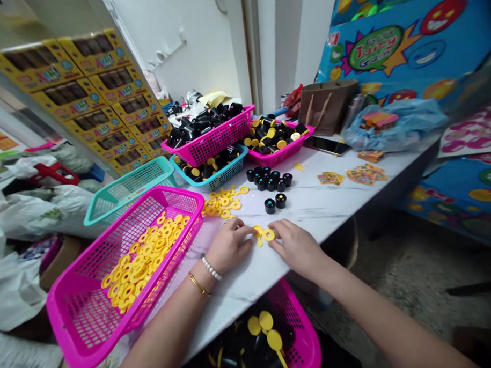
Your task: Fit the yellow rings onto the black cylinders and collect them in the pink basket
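My left hand (230, 243) rests on the white table (330, 202) with its fingers curled and pinched on small yellow ring pieces (264, 234). My right hand (298, 245) lies beside it, fingertips pressed on the same yellow pieces. A loose pile of yellow rings (223, 201) lies just beyond my left hand. Two black caps (275, 202) stand ahead of my hands, and a cluster of black caps (269, 179) stands behind them. A pink basket (79, 313) at my left holds many yellow rings.
Pink and blue baskets (212, 142) of black and yellow parts stand at the back. An empty teal basket (127, 191) sits left. A pink basket (303, 337) hangs under the table edge. A phone (327, 145), brown bag (327, 106), sticker sheets (364, 174) and stacked yellow boxes (101, 98) surround them.
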A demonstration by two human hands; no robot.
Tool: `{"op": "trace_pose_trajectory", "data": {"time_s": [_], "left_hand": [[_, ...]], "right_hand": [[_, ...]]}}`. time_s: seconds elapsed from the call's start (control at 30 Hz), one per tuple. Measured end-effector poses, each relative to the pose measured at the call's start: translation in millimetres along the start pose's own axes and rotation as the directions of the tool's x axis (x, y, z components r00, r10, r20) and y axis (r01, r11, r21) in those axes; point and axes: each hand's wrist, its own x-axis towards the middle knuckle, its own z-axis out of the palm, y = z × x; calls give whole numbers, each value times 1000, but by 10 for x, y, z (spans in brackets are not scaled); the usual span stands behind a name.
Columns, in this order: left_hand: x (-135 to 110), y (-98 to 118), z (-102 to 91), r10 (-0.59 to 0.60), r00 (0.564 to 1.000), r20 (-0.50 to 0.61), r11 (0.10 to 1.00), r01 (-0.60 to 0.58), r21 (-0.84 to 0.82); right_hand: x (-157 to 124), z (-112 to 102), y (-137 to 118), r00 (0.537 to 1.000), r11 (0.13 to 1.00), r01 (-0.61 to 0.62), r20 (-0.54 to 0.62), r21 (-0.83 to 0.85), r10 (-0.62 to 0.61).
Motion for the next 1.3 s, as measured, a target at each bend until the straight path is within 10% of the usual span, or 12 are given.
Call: {"op": "trace_pose_trajectory", "data": {"time_s": [0.37, 0.57, 0.7, 0.93, 1.13, 1.3], "left_hand": [[42, 126, 39, -38, 997, -71, 998, 34, -60], [50, 105, 48, -107, 992, -70, 993, 110, 39], [87, 84, 28, -146, 984, -100, 987, 151, 44], [510, 158, 38, -207, 958, -197, 978, 204, -33], [922, 182, 237, -279, 942, -187, 952, 246, -184], [537, 305, 90, -257, 941, -222, 954, 211, -212]], "right_hand": [[189, 2, -103, 997, 993, 81, 23, -91, -80], [155, 11, 53, 997, 980, 66, -51, 188, -58], [66, -24, 156, 999, 871, 29, -53, 490, -3], [68, 82, 215, 981, 403, -152, 89, 903, 170], [36, 26, 249, 978, 410, -163, 91, 898, 189], [14, -6, 315, 970, 338, -184, 114, 923, 216]]}}
